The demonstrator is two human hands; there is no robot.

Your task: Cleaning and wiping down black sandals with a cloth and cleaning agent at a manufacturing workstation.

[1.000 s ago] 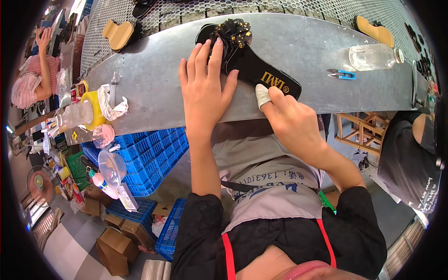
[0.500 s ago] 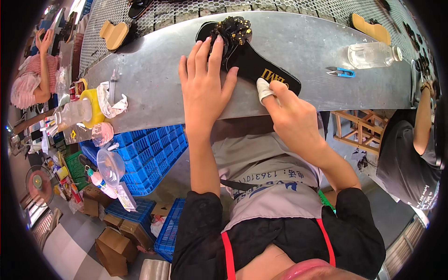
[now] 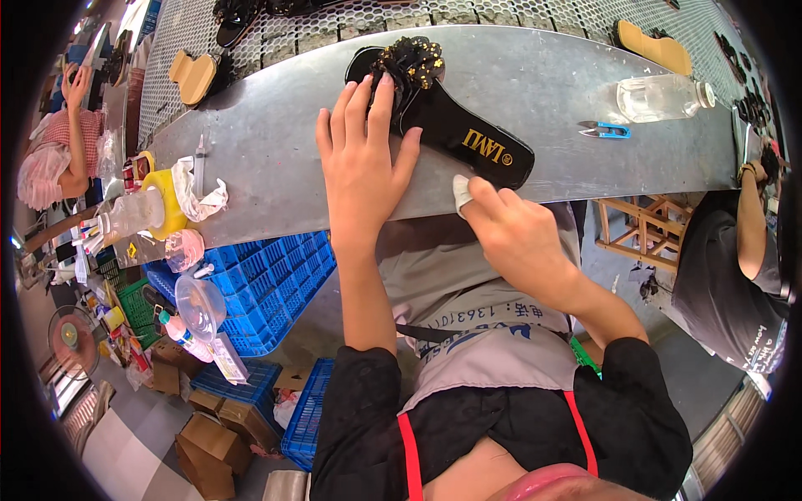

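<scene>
Black sandal (image 3: 451, 125) lies flat on the grey metal bench (image 3: 276, 150), long axis running from about 10 o'clock (toe end with black and gold flower trim (image 3: 411, 60)) to 4 o'clock (heel end near the bench's front edge). Left hand (image 3: 361, 167) is palm down with fingers spread wide, fingertips resting on the toe end and the trim, thumb against the sandal's near edge; it pins, grips nothing. Right hand (image 3: 511, 235) sits at the heel end, at about 5 o'clock from the sandal's middle, fingers curled narrow around a small white pad (image 3: 462, 192) pressed against the sole edge by the heel. So right hand is the nearer one to the heel, left to the toe. From the pad, the rest of the sandal runs off toward 10 o'clock. Blue-handled snips (image 3: 605, 129) and clear bottle (image 3: 660, 98) lie well apart at 2 o'clock, untouched.
</scene>
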